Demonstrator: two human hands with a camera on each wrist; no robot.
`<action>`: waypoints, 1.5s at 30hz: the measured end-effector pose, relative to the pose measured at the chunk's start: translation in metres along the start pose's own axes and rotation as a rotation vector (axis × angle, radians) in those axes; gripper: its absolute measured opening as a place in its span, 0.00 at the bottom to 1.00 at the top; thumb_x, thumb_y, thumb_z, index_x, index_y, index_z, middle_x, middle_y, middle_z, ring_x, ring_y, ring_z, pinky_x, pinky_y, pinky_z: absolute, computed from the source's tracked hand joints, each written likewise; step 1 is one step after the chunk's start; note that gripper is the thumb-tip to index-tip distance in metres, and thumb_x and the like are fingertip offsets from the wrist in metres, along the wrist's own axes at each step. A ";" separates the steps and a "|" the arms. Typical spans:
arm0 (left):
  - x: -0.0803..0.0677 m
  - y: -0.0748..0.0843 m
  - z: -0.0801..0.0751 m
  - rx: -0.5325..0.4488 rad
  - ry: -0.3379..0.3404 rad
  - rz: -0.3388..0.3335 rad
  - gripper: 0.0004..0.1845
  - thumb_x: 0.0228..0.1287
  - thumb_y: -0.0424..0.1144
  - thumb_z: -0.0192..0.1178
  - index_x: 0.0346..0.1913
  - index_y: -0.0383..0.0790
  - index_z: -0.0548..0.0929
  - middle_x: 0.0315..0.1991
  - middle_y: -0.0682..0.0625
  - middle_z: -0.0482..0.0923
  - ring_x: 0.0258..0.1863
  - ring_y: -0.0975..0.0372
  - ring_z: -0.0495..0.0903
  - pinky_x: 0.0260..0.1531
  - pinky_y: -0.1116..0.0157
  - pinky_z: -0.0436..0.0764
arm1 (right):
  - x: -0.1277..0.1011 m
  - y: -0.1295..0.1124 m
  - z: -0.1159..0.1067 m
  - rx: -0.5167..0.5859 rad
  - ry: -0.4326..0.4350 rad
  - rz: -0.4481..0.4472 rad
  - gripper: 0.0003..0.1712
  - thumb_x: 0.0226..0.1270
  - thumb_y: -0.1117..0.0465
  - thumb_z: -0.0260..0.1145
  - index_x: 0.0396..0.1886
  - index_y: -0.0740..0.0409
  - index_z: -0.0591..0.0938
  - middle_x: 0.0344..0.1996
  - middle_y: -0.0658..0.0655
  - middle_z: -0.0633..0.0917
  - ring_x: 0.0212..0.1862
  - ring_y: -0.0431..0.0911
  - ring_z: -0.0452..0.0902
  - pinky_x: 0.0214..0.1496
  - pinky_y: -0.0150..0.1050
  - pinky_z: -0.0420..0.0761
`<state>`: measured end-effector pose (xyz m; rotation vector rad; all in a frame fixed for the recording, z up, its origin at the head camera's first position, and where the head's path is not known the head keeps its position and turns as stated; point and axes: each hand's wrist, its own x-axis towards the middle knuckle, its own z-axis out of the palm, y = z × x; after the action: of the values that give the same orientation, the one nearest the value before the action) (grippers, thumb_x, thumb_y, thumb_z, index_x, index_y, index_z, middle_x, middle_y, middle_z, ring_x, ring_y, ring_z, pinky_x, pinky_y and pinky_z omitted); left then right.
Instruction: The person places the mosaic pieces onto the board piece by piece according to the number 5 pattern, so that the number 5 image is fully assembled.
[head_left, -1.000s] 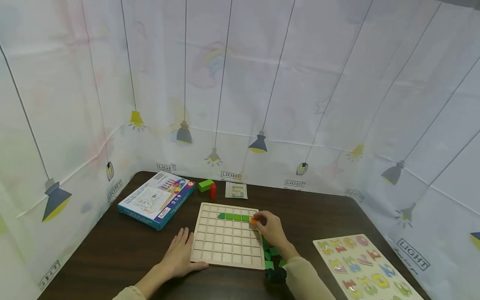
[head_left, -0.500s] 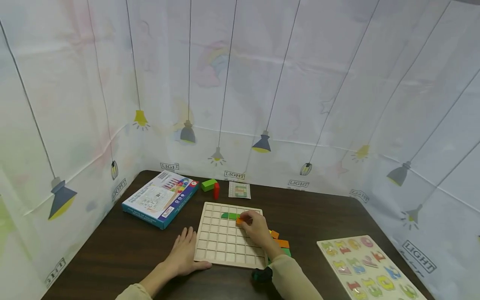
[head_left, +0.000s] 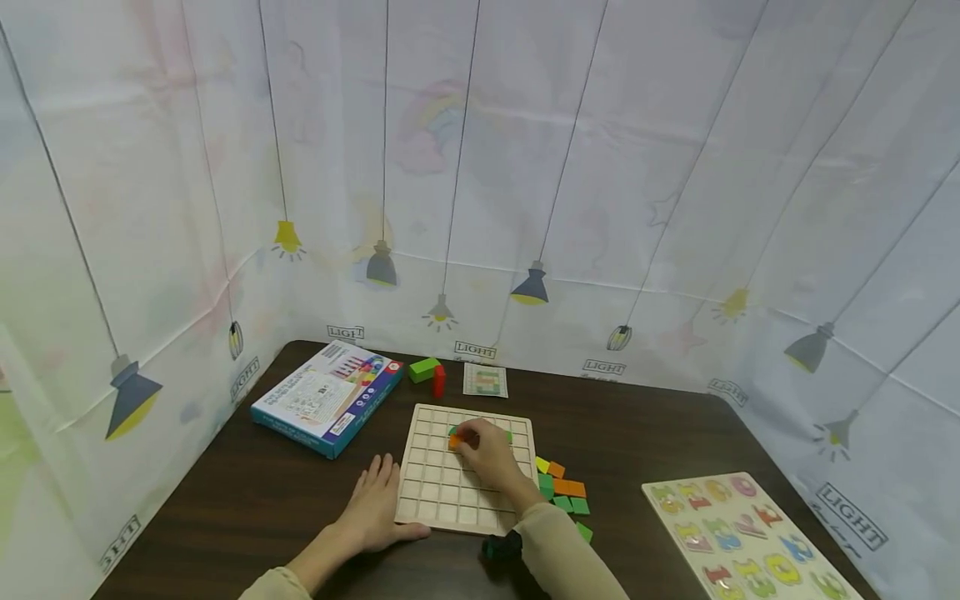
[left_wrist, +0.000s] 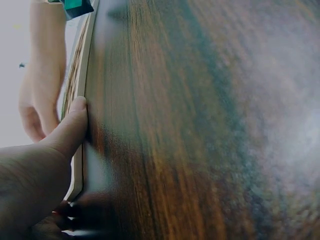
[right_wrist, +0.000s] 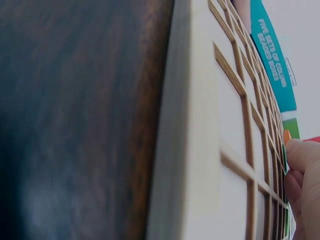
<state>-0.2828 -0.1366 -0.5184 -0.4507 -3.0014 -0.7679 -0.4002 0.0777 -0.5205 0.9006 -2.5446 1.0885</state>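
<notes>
A pale wooden grid board (head_left: 438, 492) lies flat on the dark table. My right hand (head_left: 480, 450) rests over its far rows and pinches a small orange block (head_left: 454, 442) against the grid, beside a green strip (head_left: 508, 435) that the hand mostly hides. In the right wrist view the grid board (right_wrist: 235, 150) fills the frame and the fingers (right_wrist: 302, 165) touch an orange piece (right_wrist: 286, 136). My left hand (head_left: 375, 504) lies flat on the table at the board's near left corner, its thumb (left_wrist: 70, 132) pressed against the board's edge (left_wrist: 80, 100).
Loose orange and green blocks (head_left: 564, 492) lie right of the board. A blue game box (head_left: 326, 398) sits far left, a green block (head_left: 423, 369) and a red block (head_left: 438, 381) behind the board, beside a pattern card (head_left: 485, 380). A number puzzle (head_left: 738, 533) is near right.
My right hand has slid left along the board's far rows with the orange block, from the right edge toward the left end of the green strip. The left hand stayed put.
</notes>
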 end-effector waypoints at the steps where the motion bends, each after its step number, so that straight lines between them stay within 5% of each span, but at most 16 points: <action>1: 0.000 0.000 0.001 0.000 -0.001 0.002 0.62 0.45 0.70 0.64 0.66 0.18 0.56 0.67 0.23 0.51 0.68 0.35 0.47 0.62 0.39 0.52 | 0.000 0.000 0.001 -0.002 -0.002 0.002 0.11 0.61 0.68 0.66 0.45 0.62 0.81 0.38 0.54 0.82 0.37 0.42 0.78 0.38 0.32 0.79; 25: 0.001 0.001 -0.001 0.005 -0.005 -0.018 0.63 0.45 0.70 0.63 0.67 0.18 0.55 0.67 0.24 0.50 0.69 0.36 0.46 0.63 0.40 0.52 | 0.001 -0.001 0.002 0.005 0.011 -0.009 0.12 0.59 0.70 0.67 0.44 0.63 0.81 0.38 0.56 0.82 0.39 0.45 0.79 0.41 0.34 0.79; 45: 0.000 0.002 0.002 0.011 -0.007 -0.030 0.62 0.45 0.69 0.64 0.67 0.19 0.56 0.68 0.25 0.51 0.69 0.37 0.47 0.63 0.41 0.51 | -0.031 0.019 -0.051 -0.012 0.073 0.080 0.14 0.58 0.67 0.70 0.44 0.64 0.82 0.39 0.57 0.83 0.40 0.47 0.79 0.42 0.38 0.80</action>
<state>-0.2817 -0.1339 -0.5186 -0.4100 -3.0241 -0.7523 -0.3895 0.1385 -0.5092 0.7480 -2.5444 1.1056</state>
